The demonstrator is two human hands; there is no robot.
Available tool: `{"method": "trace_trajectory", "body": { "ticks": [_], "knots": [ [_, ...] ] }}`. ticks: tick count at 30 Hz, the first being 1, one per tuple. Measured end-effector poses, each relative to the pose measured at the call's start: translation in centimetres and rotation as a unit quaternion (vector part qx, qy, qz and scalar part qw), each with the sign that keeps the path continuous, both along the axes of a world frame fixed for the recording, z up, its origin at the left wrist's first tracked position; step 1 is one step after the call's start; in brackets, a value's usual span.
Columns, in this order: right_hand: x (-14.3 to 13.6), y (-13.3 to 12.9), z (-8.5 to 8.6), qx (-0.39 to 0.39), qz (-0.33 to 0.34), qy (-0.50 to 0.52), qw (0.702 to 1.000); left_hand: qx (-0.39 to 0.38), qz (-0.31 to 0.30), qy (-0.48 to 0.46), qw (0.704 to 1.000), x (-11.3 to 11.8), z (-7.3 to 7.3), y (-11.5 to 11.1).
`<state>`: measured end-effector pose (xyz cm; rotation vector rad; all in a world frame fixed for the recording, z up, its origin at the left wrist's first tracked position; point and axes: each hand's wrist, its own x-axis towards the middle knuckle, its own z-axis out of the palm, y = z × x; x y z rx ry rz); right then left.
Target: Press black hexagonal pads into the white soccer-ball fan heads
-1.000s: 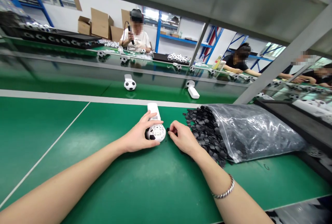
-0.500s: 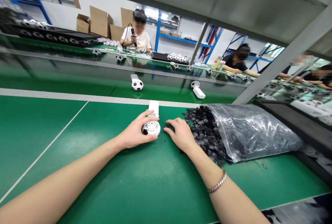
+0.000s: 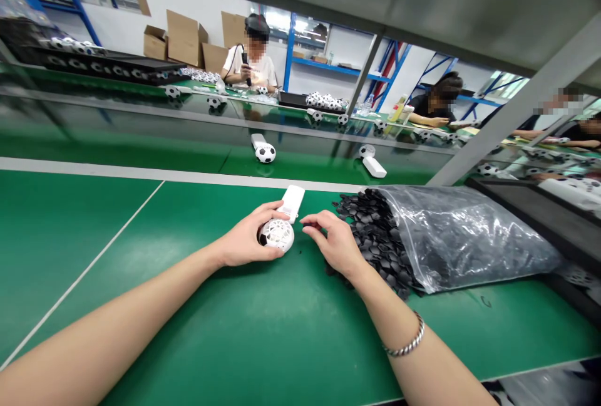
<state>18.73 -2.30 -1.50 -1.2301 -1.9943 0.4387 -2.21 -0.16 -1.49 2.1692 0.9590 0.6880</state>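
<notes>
My left hand (image 3: pixel 251 235) is closed around the round head of a white handheld fan (image 3: pixel 277 235) styled like a football. Its openwork grille faces up, and one black patch shows on its side. The fan's white handle (image 3: pixel 293 202) points away from me, tilted to the right. Just right of the fan, my right hand (image 3: pixel 334 241) pinches a small black piece (image 3: pixel 307 225) between thumb and fingertips, apart from the fan. Beside that hand, many loose black pieces (image 3: pixel 378 249) spill from a clear plastic bag (image 3: pixel 469 237).
Beyond the pale strip, two football fans (image 3: pixel 265 153) (image 3: pixel 373 166) lie on the green belt (image 3: pixel 197 155). A black tray (image 3: pixel 530 205) stands at the right, near a slanted grey post (image 3: pixel 498 105). Co-workers sit across the line, among more football fans.
The fan's handle has swung to the right in my left hand. My right hand's fingertips have closed on a black piece. On the belt, the two fans have shifted right in view.
</notes>
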Motion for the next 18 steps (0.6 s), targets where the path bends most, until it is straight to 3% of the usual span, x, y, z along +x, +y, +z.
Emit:
{"method": "trace_trajectory", "body": {
  "ticks": [5,18],
  "knots": [
    [-1.0,-1.5,1.0,0.003,0.067,0.043,0.997,-0.001,-0.019,-0.008,1.0,0.1,0.1,-0.3],
    [-1.4,-2.2,1.0,-0.017,0.072,0.049,0.996,-0.016,-0.002,-0.036,0.999,1.1,-0.4,-1.0]
  ]
}}
